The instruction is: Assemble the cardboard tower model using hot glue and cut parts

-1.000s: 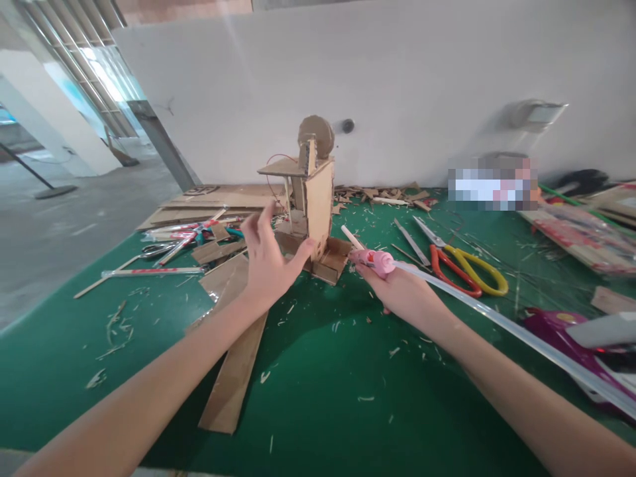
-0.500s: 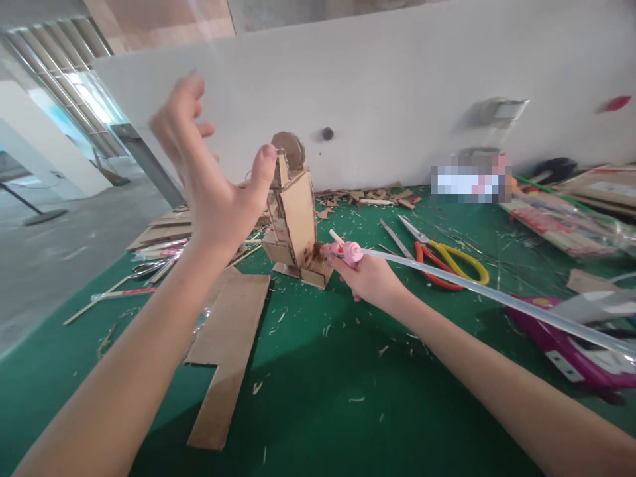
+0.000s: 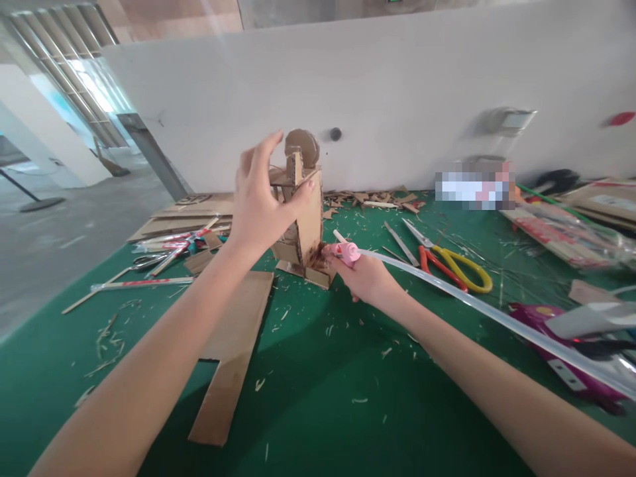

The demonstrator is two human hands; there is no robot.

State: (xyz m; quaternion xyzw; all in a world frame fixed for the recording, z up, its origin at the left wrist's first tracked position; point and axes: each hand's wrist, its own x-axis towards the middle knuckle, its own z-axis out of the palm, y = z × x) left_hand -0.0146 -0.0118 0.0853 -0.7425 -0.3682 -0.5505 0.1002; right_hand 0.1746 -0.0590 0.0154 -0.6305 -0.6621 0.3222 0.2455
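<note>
My left hand [image 3: 265,199] is at the upper part of a brown cardboard model [image 3: 311,215], thumb and fingers spread apart. Its thumb overlaps the front panel; whether it touches I cannot tell. The model stands upright, with a round cardboard disc [image 3: 304,147] on top and a small tray-like base. Low at its right side, my right hand [image 3: 370,278] is closed around what looks like a pink hot glue gun [image 3: 349,254]. A long translucent glue stick [image 3: 447,286] runs back from it to the right. The gun's front end is hard to make out near the base.
A cut cardboard sheet [image 3: 236,371] lies in front of the model. Red- and yellow-handled scissors [image 3: 462,265] rest to the right, near a purple-and-white device [image 3: 571,358]. Wrapped sticks [image 3: 144,283] lie at left; cardboard scraps [image 3: 377,199] line the wall.
My left hand has come down and to the right, from raised in the air to the model's top. The right hand stays near the base with the glue gun. The view has shifted slightly.
</note>
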